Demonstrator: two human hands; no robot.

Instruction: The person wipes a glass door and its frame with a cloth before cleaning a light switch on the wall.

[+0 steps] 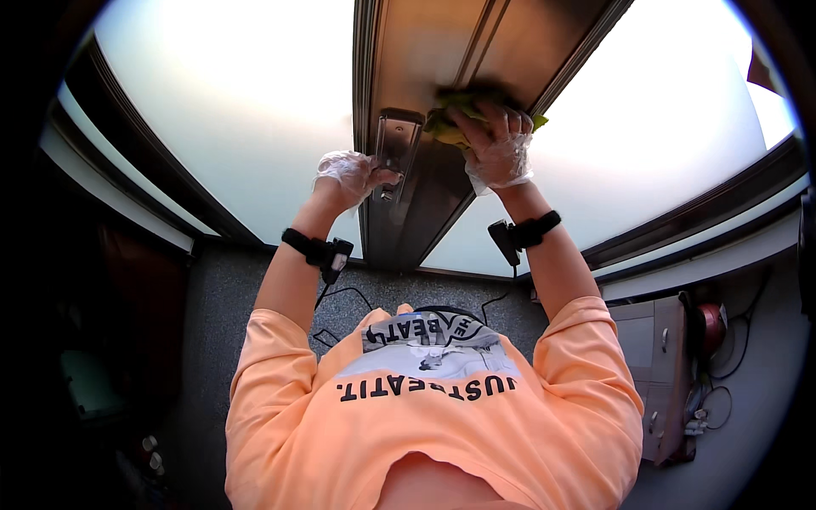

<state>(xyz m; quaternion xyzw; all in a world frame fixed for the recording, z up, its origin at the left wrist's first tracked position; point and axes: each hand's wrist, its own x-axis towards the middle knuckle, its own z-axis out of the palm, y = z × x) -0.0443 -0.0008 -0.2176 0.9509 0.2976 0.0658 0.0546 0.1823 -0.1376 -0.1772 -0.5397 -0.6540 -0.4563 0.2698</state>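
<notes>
My left hand (348,174), in a thin clear plastic glove, is closed on the door handle (399,138), a shiny metal plate with a lever on the left door stile. Higher up and to the right, my right hand (498,151), gloved the same way, holds a yellow-green cloth (444,126) against the brown metal door frame (416,42). The cloth bunches out around the fingers and partly hides them. Its far edge looks dark and smeared by motion.
Bright frosted glass panels (229,93) flank the metal frame. Behind me lies a grey speckled floor (221,297). A cabinet with handles (633,340) stands at the right, with a red round object (712,330) and cables beside it. Black bands with small devices circle both my wrists.
</notes>
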